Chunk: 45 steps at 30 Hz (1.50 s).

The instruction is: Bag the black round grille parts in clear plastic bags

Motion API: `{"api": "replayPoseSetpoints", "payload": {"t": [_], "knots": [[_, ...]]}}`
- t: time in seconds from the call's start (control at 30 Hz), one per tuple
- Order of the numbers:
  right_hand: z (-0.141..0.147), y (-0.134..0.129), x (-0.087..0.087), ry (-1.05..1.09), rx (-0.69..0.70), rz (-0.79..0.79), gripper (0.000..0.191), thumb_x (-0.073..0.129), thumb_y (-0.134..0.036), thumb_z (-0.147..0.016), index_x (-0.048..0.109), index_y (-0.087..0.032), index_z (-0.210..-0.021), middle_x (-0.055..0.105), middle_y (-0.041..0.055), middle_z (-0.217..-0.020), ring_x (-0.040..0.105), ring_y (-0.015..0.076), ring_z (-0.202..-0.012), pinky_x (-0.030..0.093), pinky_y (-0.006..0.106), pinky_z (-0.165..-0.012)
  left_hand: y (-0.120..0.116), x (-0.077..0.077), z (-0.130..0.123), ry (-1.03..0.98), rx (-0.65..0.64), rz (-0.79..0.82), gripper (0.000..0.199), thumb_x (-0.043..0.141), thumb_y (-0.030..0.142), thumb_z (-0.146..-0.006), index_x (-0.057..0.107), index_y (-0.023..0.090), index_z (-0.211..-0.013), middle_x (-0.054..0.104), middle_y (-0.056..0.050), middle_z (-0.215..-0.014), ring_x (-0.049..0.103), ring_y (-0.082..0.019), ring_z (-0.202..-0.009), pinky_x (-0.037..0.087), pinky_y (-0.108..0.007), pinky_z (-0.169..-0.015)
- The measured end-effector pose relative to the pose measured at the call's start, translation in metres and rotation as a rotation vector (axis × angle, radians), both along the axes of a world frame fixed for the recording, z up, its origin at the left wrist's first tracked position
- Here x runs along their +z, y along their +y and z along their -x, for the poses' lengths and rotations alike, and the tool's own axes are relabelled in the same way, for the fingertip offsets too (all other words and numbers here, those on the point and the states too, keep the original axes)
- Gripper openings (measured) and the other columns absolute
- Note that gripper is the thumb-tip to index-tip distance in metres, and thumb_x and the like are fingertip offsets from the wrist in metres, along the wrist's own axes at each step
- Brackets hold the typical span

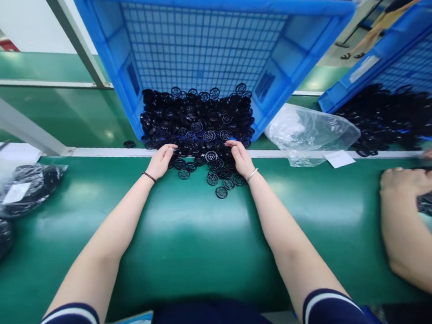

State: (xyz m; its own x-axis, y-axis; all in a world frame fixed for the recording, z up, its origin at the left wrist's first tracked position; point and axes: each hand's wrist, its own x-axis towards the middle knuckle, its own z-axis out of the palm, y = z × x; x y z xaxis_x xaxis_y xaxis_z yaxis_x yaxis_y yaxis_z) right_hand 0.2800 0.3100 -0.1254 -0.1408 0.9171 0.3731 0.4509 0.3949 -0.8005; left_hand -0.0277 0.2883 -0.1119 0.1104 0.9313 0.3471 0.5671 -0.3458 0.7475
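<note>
A heap of small black spoked plastic wheels [197, 118] fills the front of a tilted blue crate [211, 7]. Some wheels spill over its lower edge onto the green table [192, 243]. At the left side of the spill is my left hand [162, 161], fingers stretched inward and touching the wheels. My right hand [241, 159] mirrors it on the right side, its fingers curved loosely against the wheels. Neither hand is closed around a wheel; some fingertips are partly hidden. One loose wheel [221, 192] lies nearest me, in front of the spill.
A clear plastic bag [306, 130] and a white slip [340, 158] lie right of the crate. Bags of black parts [31, 189] sit at left. Farther right, a co-worker's hand [408, 184] is over black parts, near a second blue crate [366, 77]. A metal post [14, 115] stands at left.
</note>
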Motion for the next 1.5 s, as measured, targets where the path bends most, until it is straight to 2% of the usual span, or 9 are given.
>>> {"api": "replayPoseSetpoints", "payload": {"t": [0.2, 0.3, 0.4, 0.5, 0.67, 0.83, 0.93, 1.17, 1.5], "knots": [[0.002, -0.029, 0.004, 0.110, -0.117, -0.095, 0.058, 0.028, -0.068, -0.094, 0.058, -0.022, -0.112, 0.063, 0.0105, -0.118, 0.058, 0.0234, -0.114, 0.045, 0.045, -0.103, -0.031, 0.009, -0.022, 0.087, -0.001, -0.148, 0.040, 0.047, 0.041, -0.094, 0.057, 0.013, -0.121, 0.058, -0.015, -0.125, 0.051, -0.026, -0.120, 0.039, -0.043, -0.107], [0.002, -0.068, 0.014, -0.079, -0.154, -0.241, 0.039, 0.044, -0.056, -0.094, 0.061, -0.022, -0.105, 0.064, 0.0095, -0.111, 0.058, 0.0249, -0.109, 0.045, 0.046, -0.099, -0.053, 0.017, -0.041, 0.292, -0.190, -0.300, 0.026, 0.054, 0.032, -0.091, 0.066, 0.017, -0.110, 0.062, -0.012, -0.115, 0.053, -0.026, -0.111, 0.041, -0.045, -0.103], [0.009, -0.116, 0.021, -0.363, -0.087, -0.301, 0.023, 0.053, -0.040, -0.093, 0.065, -0.021, -0.098, 0.066, 0.0099, -0.100, 0.057, 0.0262, -0.101, 0.047, 0.045, -0.090, -0.075, 0.019, -0.064, 0.501, -0.376, -0.289, 0.019, 0.057, 0.023, -0.089, 0.070, 0.020, -0.103, 0.063, -0.010, -0.114, 0.054, -0.025, -0.107, 0.044, -0.044, -0.097], [0.019, -0.159, 0.020, -0.602, 0.020, -0.257, 0.020, 0.054, -0.031, -0.092, 0.066, -0.019, -0.102, 0.067, 0.0115, -0.103, 0.056, 0.0275, -0.100, 0.047, 0.044, -0.084, -0.097, 0.014, -0.079, 0.586, -0.380, -0.237, 0.017, 0.059, 0.021, -0.088, 0.071, 0.019, -0.100, 0.063, -0.012, -0.118, 0.052, -0.027, -0.109, 0.045, -0.044, -0.092], [0.024, -0.202, 0.013, -0.608, 0.090, -0.212, 0.022, 0.050, -0.025, -0.094, 0.064, -0.018, -0.110, 0.067, 0.0115, -0.115, 0.055, 0.0268, -0.107, 0.048, 0.044, -0.089, -0.135, 0.007, -0.068, 0.591, -0.364, -0.209, 0.015, 0.056, 0.020, -0.090, 0.069, 0.017, -0.095, 0.067, -0.010, -0.110, 0.054, -0.026, -0.108, 0.045, -0.043, -0.091], [0.033, -0.215, 0.012, -0.518, 0.158, -0.160, 0.018, 0.050, -0.026, -0.095, 0.063, -0.020, -0.105, 0.067, 0.0118, -0.115, 0.057, 0.0254, -0.106, 0.049, 0.043, -0.088, -0.149, 0.011, -0.068, 0.580, -0.293, -0.168, 0.017, 0.053, 0.018, -0.090, 0.067, 0.016, -0.100, 0.064, -0.012, -0.113, 0.055, -0.025, -0.109, 0.046, -0.040, -0.094], [0.040, -0.211, 0.011, -0.497, 0.178, -0.155, 0.013, 0.053, -0.028, -0.093, 0.063, -0.020, -0.096, 0.067, 0.0116, -0.109, 0.058, 0.0253, -0.102, 0.049, 0.043, -0.086, -0.132, 0.013, -0.089, 0.562, -0.231, -0.139, 0.031, 0.057, 0.016, -0.087, 0.061, 0.016, -0.118, 0.057, -0.013, -0.127, 0.052, -0.027, -0.115, 0.046, -0.040, -0.095], [0.040, -0.209, 0.008, -0.466, 0.153, -0.166, 0.006, 0.059, -0.026, -0.090, 0.060, -0.021, -0.088, 0.065, 0.0119, -0.104, 0.059, 0.0249, -0.098, 0.050, 0.041, -0.083, -0.098, 0.022, -0.107, 0.484, -0.134, -0.061, 0.029, 0.067, 0.021, -0.082, 0.058, 0.014, -0.109, 0.063, -0.012, -0.106, 0.056, -0.029, -0.107, 0.048, -0.042, -0.092], [0.046, -0.221, 0.012, -0.450, 0.425, -0.159, 0.015, 0.058, -0.036, -0.092, 0.061, -0.021, -0.091, 0.068, 0.0096, -0.104, 0.060, 0.0215, -0.093, 0.047, 0.037, -0.078, -0.226, 0.025, -0.026, 0.384, -0.340, 0.027, 0.021, 0.070, 0.019, -0.080, 0.063, 0.021, -0.100, 0.064, -0.008, -0.111, 0.060, -0.024, -0.104, 0.051, -0.041, -0.091]]}}
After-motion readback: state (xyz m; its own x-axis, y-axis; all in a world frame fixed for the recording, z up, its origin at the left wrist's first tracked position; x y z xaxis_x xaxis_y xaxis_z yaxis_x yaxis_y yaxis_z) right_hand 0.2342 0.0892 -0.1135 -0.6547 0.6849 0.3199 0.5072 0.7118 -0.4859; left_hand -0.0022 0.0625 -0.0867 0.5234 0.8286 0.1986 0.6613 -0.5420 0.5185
